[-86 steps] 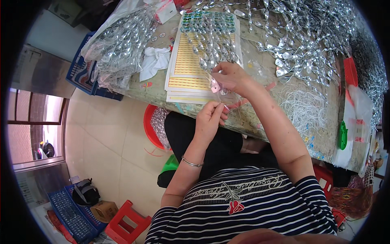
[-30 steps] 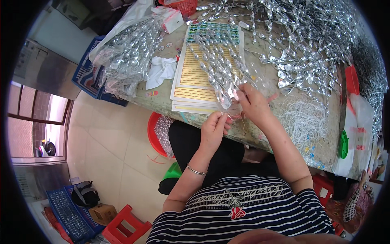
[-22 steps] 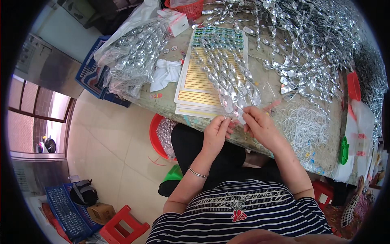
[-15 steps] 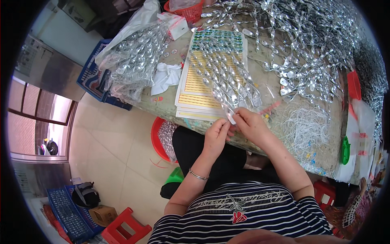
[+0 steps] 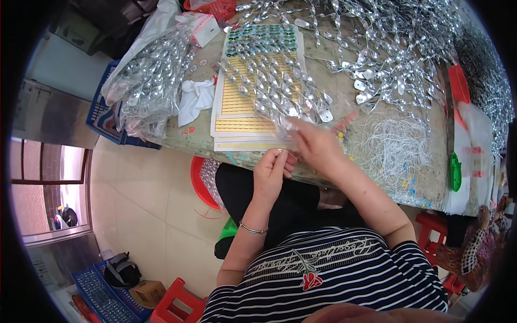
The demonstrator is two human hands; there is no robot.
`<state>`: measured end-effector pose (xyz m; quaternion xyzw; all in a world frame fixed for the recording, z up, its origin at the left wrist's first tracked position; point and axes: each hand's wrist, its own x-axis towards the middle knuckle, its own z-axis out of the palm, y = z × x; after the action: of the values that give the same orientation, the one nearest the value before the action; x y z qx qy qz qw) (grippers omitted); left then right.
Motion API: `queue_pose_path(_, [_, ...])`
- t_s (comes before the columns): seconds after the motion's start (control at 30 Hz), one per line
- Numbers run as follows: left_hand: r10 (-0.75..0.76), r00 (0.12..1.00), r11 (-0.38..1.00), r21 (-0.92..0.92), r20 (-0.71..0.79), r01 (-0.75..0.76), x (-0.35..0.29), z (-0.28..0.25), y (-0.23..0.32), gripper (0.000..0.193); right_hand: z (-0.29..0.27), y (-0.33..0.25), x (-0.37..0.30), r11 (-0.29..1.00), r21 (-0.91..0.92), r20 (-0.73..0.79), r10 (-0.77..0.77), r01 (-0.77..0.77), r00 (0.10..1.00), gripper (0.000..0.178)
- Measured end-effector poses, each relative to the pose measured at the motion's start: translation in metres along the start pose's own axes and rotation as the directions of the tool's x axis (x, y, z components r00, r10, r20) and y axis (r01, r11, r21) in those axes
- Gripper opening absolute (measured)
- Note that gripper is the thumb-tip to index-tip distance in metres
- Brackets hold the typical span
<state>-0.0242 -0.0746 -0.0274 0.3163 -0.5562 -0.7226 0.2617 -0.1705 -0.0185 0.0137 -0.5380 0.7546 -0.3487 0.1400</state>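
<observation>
At the near edge of the table, my left hand is closed in a pinch, thumb against fingers. Whatever lies in that pinch is too small to make out. My right hand is just beyond it to the right, over the near ends of a bundle of twisted silver strips. Motion smears its fingertips, so its grip on a strip cannot be told. The strips lie fanned over printed sheets with yellow rows and, at the far end, green round stickers.
A tangle of white string lies to the right. Many more silver strips are heaped at the far right. Bagged strips and a crumpled white tissue sit left. A red basin stands below the table's edge.
My hands have come apart: the right has moved up onto the strips' ends, while the left stays pinched near the edge. The strip end between them is gone from there. The whole view has shifted slightly.
</observation>
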Motion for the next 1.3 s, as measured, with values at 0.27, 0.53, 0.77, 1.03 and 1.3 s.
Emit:
queue_pose_path(0.27, [-0.005, 1.0, 0.999, 0.051, -0.029, 0.006, -0.001, 0.002, 0.002, 0.018, -0.038, 0.052, 0.008, 0.984, -0.145, -0.302, 0.057, -0.105, 0.952, 0.038])
queue_pose_path(0.53, [0.004, 1.0, 0.999, 0.038, -0.012, -0.004, -0.001, 0.003, 0.001, 0.018, -0.035, 0.057, 0.028, 0.976, -0.155, -0.273, 0.106, -0.152, 0.956, 0.031])
queue_pose_path(0.77, [0.002, 1.0, 1.0, 0.016, -0.015, -0.002, -0.001, 0.001, -0.002, 0.018, -0.04, 0.048, 0.022, 0.973, -0.177, -0.22, 0.104, -0.145, 0.97, 0.02])
queue_pose_path(1.03, [-0.011, 1.0, 0.999, 0.041, -0.017, 0.012, 0.0, 0.003, 0.002, 0.019, -0.058, 0.035, -0.03, 0.983, -0.124, -0.345, 0.084, -0.134, 0.935, 0.017])
queue_pose_path(1.3, [-0.014, 0.999, 0.998, 0.067, -0.035, 0.016, -0.001, 0.004, 0.002, 0.017, -0.056, 0.046, -0.041, 0.974, -0.145, -0.341, 0.114, -0.172, 0.933, 0.023])
